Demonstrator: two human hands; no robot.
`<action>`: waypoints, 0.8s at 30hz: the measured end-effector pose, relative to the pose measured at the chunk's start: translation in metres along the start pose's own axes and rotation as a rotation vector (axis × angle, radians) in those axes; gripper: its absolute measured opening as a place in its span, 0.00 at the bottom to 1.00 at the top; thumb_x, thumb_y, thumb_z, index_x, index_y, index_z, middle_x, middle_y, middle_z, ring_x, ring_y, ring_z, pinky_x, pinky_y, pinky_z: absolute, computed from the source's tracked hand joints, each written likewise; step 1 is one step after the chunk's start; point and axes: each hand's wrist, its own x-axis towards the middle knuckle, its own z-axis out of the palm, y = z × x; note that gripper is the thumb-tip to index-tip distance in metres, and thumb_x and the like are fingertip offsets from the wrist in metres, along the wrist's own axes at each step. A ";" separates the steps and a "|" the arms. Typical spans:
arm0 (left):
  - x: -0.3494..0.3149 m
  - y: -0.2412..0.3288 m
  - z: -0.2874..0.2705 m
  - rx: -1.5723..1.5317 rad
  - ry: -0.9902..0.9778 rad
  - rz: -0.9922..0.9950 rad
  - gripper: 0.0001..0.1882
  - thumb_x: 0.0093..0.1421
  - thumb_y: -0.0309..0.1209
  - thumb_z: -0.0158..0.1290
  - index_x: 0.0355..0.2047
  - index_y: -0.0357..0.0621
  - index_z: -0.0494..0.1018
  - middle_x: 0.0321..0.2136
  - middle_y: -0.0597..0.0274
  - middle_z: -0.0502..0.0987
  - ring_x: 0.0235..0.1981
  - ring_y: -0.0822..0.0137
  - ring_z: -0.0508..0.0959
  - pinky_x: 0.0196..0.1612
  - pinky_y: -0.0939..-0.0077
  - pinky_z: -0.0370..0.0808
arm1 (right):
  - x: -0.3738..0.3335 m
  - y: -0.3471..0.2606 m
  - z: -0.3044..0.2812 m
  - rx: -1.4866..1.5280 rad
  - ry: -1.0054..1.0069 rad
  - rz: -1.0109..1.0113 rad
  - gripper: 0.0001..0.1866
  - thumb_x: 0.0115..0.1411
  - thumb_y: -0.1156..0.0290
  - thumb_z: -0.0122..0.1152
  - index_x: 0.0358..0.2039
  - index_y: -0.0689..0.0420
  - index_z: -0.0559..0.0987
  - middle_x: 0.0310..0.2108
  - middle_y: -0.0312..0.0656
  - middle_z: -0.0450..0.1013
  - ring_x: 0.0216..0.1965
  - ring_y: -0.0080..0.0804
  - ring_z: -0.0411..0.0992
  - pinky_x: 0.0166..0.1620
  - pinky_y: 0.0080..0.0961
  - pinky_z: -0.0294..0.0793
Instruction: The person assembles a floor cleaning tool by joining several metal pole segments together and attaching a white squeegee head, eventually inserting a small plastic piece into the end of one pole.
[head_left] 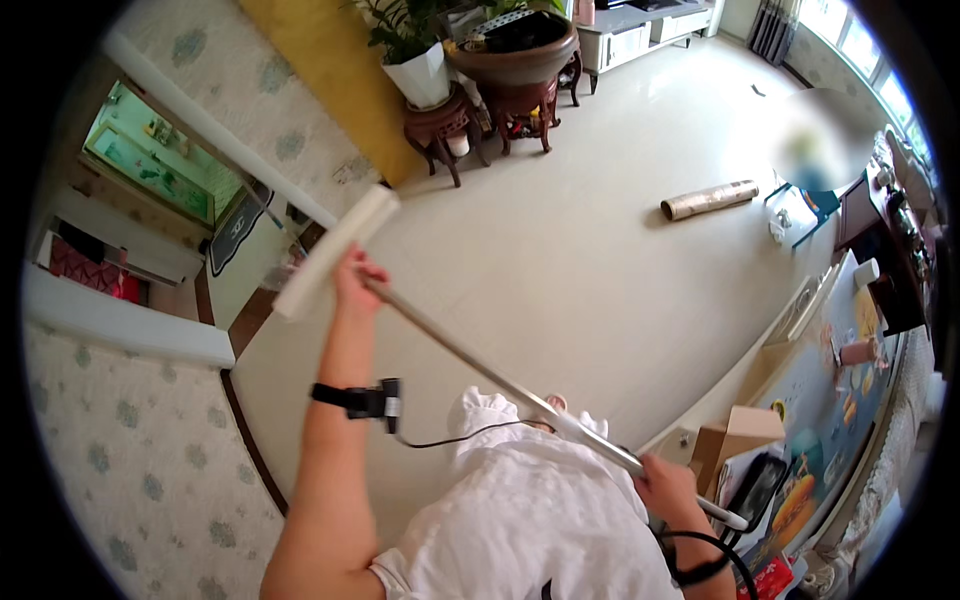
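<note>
A long-handled mop (470,358), with a metal pole and a pale, bar-shaped head, slants across my front. My left hand (356,278) is raised, its fingers closed around the pole close beside the mop head (338,252). Further down, near the grip end at my right side, my right hand (668,487) is wrapped round the same pole. The mop head is lifted up in front of the doorway at the left. A black strap with a small device (375,402) sits on my left forearm, and a cable runs from it.
A doorway (205,215) opens at left. Plant stands (440,125) line the far wall. A rolled mat (710,200) lies on the pale floor (560,240), near a blurred patch and a teal chair (815,205). At right stands a cluttered table (800,400) with a cardboard box (750,428).
</note>
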 end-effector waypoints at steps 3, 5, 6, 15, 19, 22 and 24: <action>-0.007 -0.065 -0.008 0.094 0.254 -0.270 0.11 0.51 0.36 0.52 0.20 0.50 0.60 0.07 0.74 0.57 0.08 0.77 0.59 0.16 0.80 0.61 | -0.078 0.081 -0.036 -0.140 0.015 0.127 0.08 0.37 0.72 0.56 0.22 0.54 0.69 0.19 0.42 0.67 0.24 0.43 0.68 0.26 0.35 0.65; 0.075 -0.009 0.055 0.119 0.139 -0.153 0.11 0.52 0.35 0.51 0.19 0.50 0.60 0.07 0.74 0.57 0.08 0.78 0.59 0.15 0.81 0.60 | 0.010 0.053 -0.024 -0.070 0.242 0.075 0.08 0.36 0.74 0.55 0.20 0.54 0.68 0.17 0.41 0.65 0.22 0.42 0.67 0.25 0.36 0.65; 0.087 0.112 0.147 0.171 0.015 0.101 0.11 0.52 0.35 0.50 0.18 0.50 0.60 0.07 0.75 0.57 0.08 0.78 0.59 0.15 0.81 0.59 | 0.120 0.015 0.004 0.089 0.600 -0.077 0.08 0.35 0.75 0.55 0.20 0.54 0.67 0.16 0.40 0.64 0.20 0.42 0.66 0.24 0.35 0.64; 0.239 -0.021 0.388 -0.396 -1.286 -0.369 0.10 0.57 0.33 0.41 0.25 0.41 0.66 0.10 0.73 0.57 0.10 0.80 0.58 0.22 0.83 0.58 | 0.228 0.096 -0.124 1.011 -0.651 0.276 0.13 0.40 0.72 0.61 0.32 0.53 0.77 0.16 0.24 0.63 0.19 0.16 0.59 0.24 0.19 0.62; 0.302 -0.085 0.531 -0.323 -1.199 -0.509 0.14 0.57 0.38 0.44 0.30 0.38 0.68 0.12 0.69 0.60 0.13 0.78 0.61 0.26 0.82 0.63 | 0.274 0.132 -0.168 1.081 -0.490 0.469 0.13 0.38 0.67 0.63 0.28 0.54 0.77 0.15 0.28 0.64 0.20 0.19 0.62 0.24 0.20 0.62; 0.326 -0.142 0.625 -0.262 -0.914 -0.614 0.19 0.54 0.44 0.48 0.29 0.38 0.69 0.14 0.68 0.64 0.15 0.76 0.64 0.22 0.81 0.67 | 0.292 0.151 -0.157 0.690 0.153 0.620 0.11 0.36 0.63 0.62 0.21 0.54 0.76 0.14 0.40 0.67 0.19 0.31 0.67 0.23 0.26 0.64; 0.330 -0.197 0.685 -0.099 -0.687 -0.553 0.18 0.51 0.46 0.50 0.26 0.43 0.69 0.13 0.69 0.64 0.14 0.76 0.64 0.19 0.81 0.66 | 0.315 0.153 -0.164 0.471 0.435 0.718 0.08 0.36 0.64 0.61 0.19 0.52 0.75 0.15 0.41 0.68 0.19 0.37 0.68 0.23 0.29 0.66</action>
